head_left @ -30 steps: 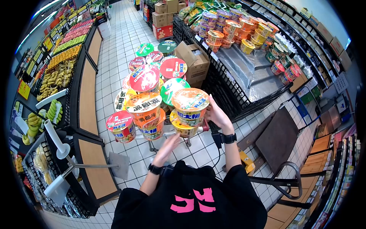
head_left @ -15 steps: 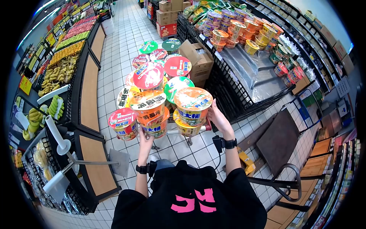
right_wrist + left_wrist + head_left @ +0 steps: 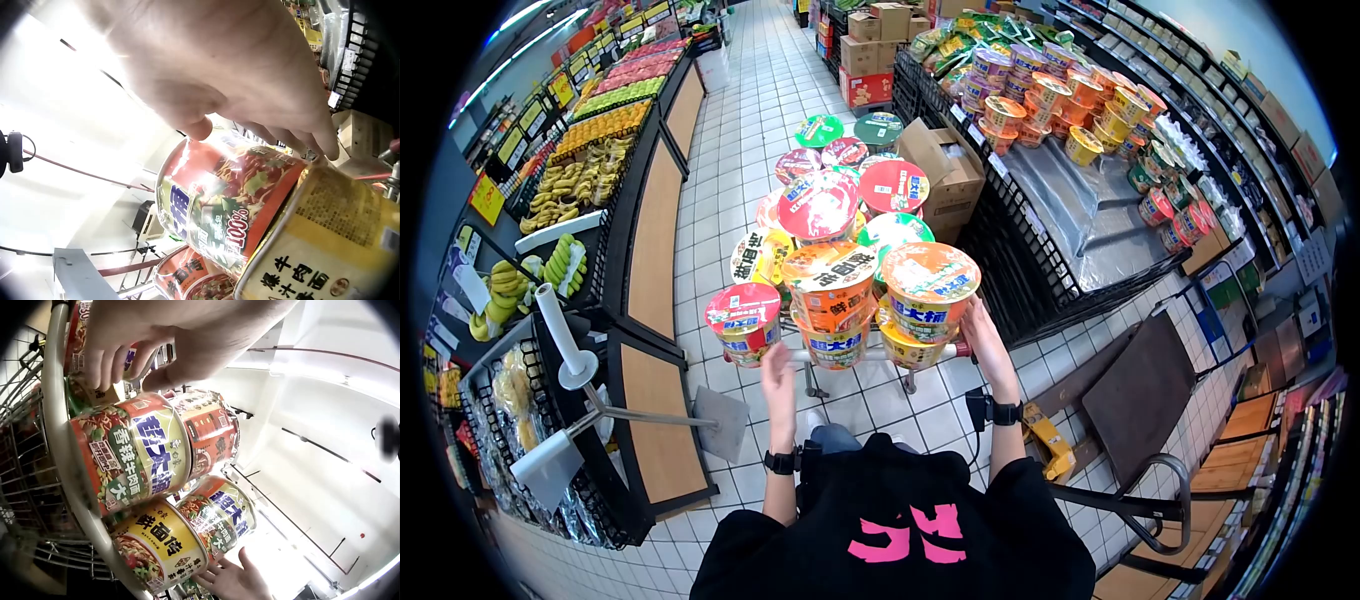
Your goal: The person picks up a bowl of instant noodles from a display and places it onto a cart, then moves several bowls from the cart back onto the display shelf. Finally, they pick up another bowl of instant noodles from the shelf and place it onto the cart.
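Observation:
Instant noodle cups are piled high on a shopping cart (image 3: 81, 512). In the head view my left hand (image 3: 778, 385) is beside the red-lidded noodle cup (image 3: 743, 318) at the pile's left, fingers loosely bent and gripping nothing. My right hand (image 3: 992, 350) lies along the right side of the orange-lidded noodle cup (image 3: 930, 290). That cup stands on a yellow noodle cup (image 3: 910, 348). Between the hands an orange noodle cup with black lettering (image 3: 830, 290) is stacked on another noodle cup (image 3: 834, 345). In the right wrist view the right thumb (image 3: 200, 129) touches the orange-lidded cup's side.
Right of the cart is a black crate display (image 3: 1090, 220) with stacked noodle cups and bags. An opened carton (image 3: 950, 190) stands beside it. Fruit shelves (image 3: 590, 150) line the left. A flat trolley (image 3: 1140, 390) and a yellow object (image 3: 1048, 440) are at the right.
My left hand went from the yellow cup to the front centre stack, then left to beside the red-lidded cup. My right hand has stayed at the orange-lidded cup. The view has shifted slightly.

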{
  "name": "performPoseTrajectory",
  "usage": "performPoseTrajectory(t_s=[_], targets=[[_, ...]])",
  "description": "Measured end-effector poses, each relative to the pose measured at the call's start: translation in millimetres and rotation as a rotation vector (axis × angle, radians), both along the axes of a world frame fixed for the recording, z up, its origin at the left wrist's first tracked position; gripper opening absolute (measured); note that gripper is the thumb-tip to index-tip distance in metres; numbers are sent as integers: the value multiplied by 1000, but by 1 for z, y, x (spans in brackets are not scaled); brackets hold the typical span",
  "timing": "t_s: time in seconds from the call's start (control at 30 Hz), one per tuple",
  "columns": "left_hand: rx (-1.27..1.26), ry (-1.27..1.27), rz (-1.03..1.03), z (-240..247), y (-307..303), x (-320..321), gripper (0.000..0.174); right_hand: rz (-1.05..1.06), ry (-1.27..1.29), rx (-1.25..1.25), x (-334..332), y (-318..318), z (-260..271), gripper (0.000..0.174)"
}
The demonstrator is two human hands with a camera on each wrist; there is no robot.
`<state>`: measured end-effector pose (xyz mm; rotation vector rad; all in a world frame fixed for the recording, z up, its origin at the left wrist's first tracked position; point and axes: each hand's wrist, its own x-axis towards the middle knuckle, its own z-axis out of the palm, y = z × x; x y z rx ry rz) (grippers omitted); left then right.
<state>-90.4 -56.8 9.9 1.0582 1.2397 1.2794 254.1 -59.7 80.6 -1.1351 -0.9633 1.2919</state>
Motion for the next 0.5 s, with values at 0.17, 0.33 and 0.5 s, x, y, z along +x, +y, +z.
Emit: performPoseTrajectory(t_s=[0.17,0.33,0.5], targets=[[117,70,362,-7,16,-53,38,55,-218,-117,9,-11,-9,68],[-48,36,274,-23,38,-91,60,47,-273,-97,-7,-20,4,68],[-62,-39,139,-45,58,-112,63,9,-191,-97,-22,-24,-14,73]])
